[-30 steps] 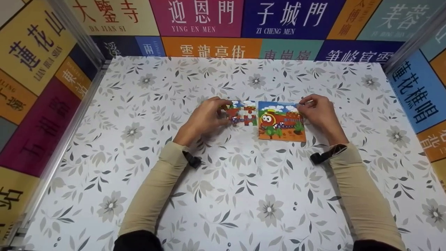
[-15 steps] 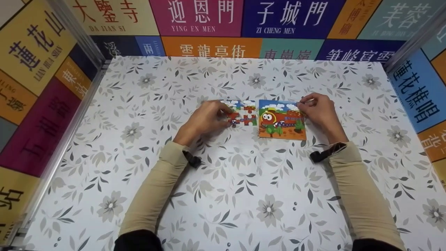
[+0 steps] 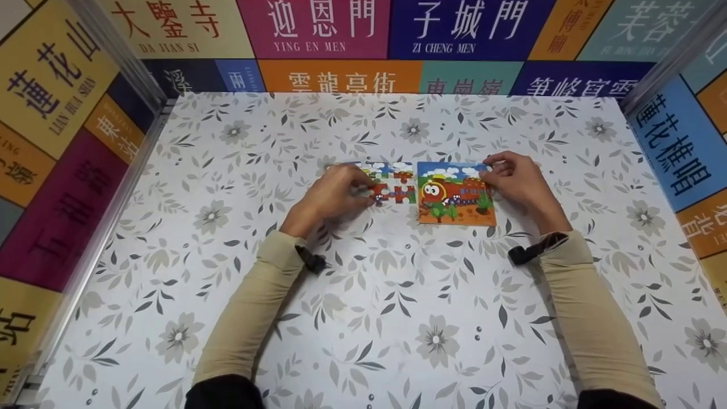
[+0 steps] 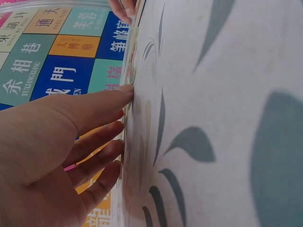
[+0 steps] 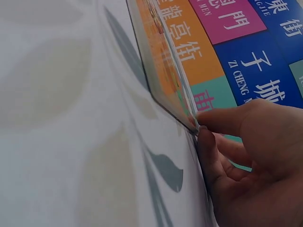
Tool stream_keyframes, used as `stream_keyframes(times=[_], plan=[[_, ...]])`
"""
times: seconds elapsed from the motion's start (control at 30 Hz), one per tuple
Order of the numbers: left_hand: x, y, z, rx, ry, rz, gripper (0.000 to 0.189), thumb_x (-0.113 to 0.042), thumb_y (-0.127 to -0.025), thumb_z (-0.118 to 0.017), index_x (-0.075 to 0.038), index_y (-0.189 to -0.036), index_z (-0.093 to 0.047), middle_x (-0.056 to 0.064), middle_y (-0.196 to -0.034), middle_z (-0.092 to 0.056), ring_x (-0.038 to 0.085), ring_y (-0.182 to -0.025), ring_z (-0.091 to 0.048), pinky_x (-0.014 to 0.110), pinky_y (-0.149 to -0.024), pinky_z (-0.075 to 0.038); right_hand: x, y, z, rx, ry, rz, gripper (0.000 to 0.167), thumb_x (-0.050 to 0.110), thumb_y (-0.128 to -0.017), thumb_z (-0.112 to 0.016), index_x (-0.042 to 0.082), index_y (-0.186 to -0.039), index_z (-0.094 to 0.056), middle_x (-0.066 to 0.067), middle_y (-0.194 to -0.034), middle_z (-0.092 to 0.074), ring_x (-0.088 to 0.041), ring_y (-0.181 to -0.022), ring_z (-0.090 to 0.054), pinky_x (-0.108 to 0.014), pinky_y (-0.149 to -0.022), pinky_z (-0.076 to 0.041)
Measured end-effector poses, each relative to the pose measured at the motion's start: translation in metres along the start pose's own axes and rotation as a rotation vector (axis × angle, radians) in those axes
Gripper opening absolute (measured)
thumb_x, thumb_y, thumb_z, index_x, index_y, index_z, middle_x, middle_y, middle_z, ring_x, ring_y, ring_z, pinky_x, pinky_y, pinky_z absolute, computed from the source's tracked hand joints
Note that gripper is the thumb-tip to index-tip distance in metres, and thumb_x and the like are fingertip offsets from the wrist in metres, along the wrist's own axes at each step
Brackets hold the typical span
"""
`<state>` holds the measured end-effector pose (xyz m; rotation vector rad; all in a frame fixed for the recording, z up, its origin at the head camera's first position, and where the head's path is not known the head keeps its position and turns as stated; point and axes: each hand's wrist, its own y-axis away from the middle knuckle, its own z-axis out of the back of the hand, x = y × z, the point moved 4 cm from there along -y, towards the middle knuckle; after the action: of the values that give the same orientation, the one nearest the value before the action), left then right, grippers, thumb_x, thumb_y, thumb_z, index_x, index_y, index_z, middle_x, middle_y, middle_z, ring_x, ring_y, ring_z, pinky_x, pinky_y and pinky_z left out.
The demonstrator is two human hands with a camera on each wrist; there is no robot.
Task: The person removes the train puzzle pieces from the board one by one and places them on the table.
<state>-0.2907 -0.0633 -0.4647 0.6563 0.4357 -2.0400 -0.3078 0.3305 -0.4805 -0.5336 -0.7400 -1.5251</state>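
Observation:
Several jigsaw pieces (image 3: 405, 195) with a red train scene lie flat, most in two short rows. My left hand (image 3: 335, 190) is over their left side, thumb and fingertips touching the table around the nearest pieces and hiding some. In the left wrist view, the left hand (image 4: 61, 137) has its fingers extended and lightly bent. Right of the pieces lies a square train picture card (image 3: 456, 194). My right hand (image 3: 517, 176) pinches its upper right corner between thumb and index finger. That pinch on the card (image 5: 163, 75) shows in the right wrist view, with the right hand (image 5: 255, 156) beside it.
A white tabletop (image 3: 341, 318) with grey flowers and leaves lies under everything. Colourful panels (image 3: 335, 34) with lettering stand along its back and both sides. A small black camera (image 3: 312, 261) sits on the left wrist, another camera (image 3: 525, 254) on the right.
The red piece by my left fingertips has straightened and dropped slightly into the lower row. The right hand keeps its pinch on the card, and the whole view has shifted a little.

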Motion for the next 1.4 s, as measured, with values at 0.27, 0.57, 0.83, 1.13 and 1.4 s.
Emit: stream_keyframes(times=[0.27, 0.57, 0.83, 1.13, 1.4], plan=[[0.000, 0.000, 0.001, 0.004, -0.006, -0.009, 0.039, -0.022, -0.093, -0.086, -0.010, -0.129, -0.079, 0.007, -0.126, -0.076, 0.025, -0.114, -0.069, 0.041, -0.101, -0.057, 0.002, 0.000, -0.001, 0.003, -0.001, 0.030, 0.047, 0.040, -0.103, -0.076, 0.011, -0.139, -0.068, -0.005, -0.109, -0.068, -0.009, -0.091, -0.064, -0.022, -0.076, -0.051], [-0.029, -0.013, -0.008, -0.026, 0.032, -0.102, 0.038, -0.018, -0.097, -0.082, -0.003, -0.132, -0.076, 0.014, -0.125, -0.078, 0.027, -0.107, -0.076, 0.039, -0.095, -0.061, 0.002, 0.001, 0.001, 0.005, 0.000, 0.017, 0.046, 0.041, -0.103, -0.075, 0.012, -0.138, -0.068, -0.004, -0.110, -0.066, -0.011, -0.093, -0.063, -0.024, -0.077, -0.051], [-0.065, -0.037, -0.035, 0.042, 0.049, -0.166, 0.037, -0.017, -0.100, -0.079, -0.005, -0.134, -0.076, 0.012, -0.122, -0.079, 0.023, -0.102, -0.075, 0.033, -0.091, -0.060, -0.001, -0.001, 0.002, 0.003, 0.005, 0.001, 0.047, 0.042, -0.103, -0.075, 0.013, -0.139, -0.067, -0.004, -0.112, -0.067, -0.012, -0.096, -0.064, -0.024, -0.080, -0.052], [-0.084, -0.058, -0.058, 0.077, -0.049, -0.111, 0.043, -0.025, -0.098, -0.083, -0.007, -0.135, -0.074, 0.008, -0.128, -0.076, 0.020, -0.113, -0.070, 0.033, -0.099, -0.057, 0.000, -0.001, -0.001, 0.002, 0.003, -0.006, 0.049, 0.044, -0.102, -0.075, 0.014, -0.140, -0.067, -0.006, -0.114, -0.066, -0.015, -0.097, -0.064, -0.026, -0.080, -0.052], [-0.085, -0.062, -0.057, 0.020, -0.138, -0.046, 0.034, -0.031, -0.094, -0.087, -0.012, -0.121, -0.078, 0.005, -0.113, -0.077, 0.022, -0.101, -0.067, 0.040, -0.090, -0.055, -0.001, -0.001, -0.001, -0.001, -0.002, 0.005, 0.047, 0.042, -0.103, -0.075, 0.014, -0.140, -0.067, -0.005, -0.111, -0.066, -0.014, -0.095, -0.064, -0.024, -0.078, -0.052]])
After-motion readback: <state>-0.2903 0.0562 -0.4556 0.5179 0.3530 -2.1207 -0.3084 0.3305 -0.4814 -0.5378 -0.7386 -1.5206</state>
